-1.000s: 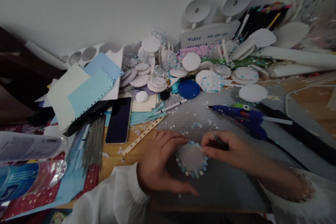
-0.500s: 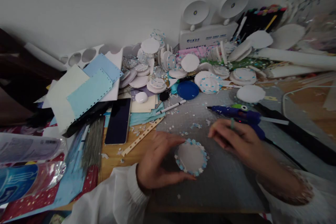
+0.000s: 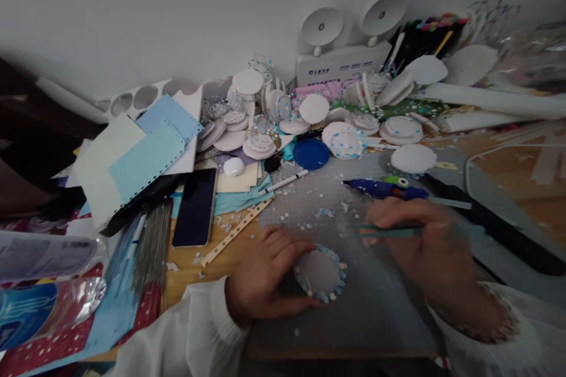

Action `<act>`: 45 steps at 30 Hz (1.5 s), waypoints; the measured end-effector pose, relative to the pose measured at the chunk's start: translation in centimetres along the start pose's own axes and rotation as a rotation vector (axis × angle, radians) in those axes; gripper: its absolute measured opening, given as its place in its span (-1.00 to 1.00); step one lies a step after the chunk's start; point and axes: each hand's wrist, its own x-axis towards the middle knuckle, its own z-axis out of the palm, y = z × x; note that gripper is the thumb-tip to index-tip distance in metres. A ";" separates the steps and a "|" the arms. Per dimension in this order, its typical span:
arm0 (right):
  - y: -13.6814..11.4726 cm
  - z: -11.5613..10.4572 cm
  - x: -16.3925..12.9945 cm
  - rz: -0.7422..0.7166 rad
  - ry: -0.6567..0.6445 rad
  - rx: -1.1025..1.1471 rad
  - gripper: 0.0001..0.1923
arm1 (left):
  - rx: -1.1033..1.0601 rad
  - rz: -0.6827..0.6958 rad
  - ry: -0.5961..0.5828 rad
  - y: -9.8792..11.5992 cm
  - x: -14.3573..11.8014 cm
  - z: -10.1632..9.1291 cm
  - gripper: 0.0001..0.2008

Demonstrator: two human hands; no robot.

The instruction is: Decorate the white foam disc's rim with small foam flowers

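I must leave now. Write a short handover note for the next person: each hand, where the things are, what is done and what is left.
Left hand: rests on the grey mat, fingers against the white disc.
Right hand: blurred, raised over the mat, holding a thin green tool.
Blue glue gun lies behind the right hand; loose punched flowers are scattered on the mat.
Done: small blue and white flowers ring the disc's edge.
Left: the disc's centre is bare; I cannot tell whether the ring has gaps.

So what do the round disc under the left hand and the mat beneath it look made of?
The round white disc looks like matte foam or card, its rim edged with small blue and white paper-like flowers. The grey mat looks like a dull rubbery cutting mat, though blur leaves both uncertain.
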 end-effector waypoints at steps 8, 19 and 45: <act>-0.7 0.3 0.5 0.006 -0.193 0.333 -0.76 | 0.045 -0.049 -0.040 0.1 0.2 0.1 -0.42; -1.9 0.3 0.4 0.089 -0.308 0.599 -0.77 | 0.213 -0.101 -0.058 1.3 0.4 -0.7 -0.36; -2.5 0.0 -0.5 -0.026 -0.604 0.710 -0.80 | -0.772 -0.479 0.084 8.5 3.6 -4.0 -0.82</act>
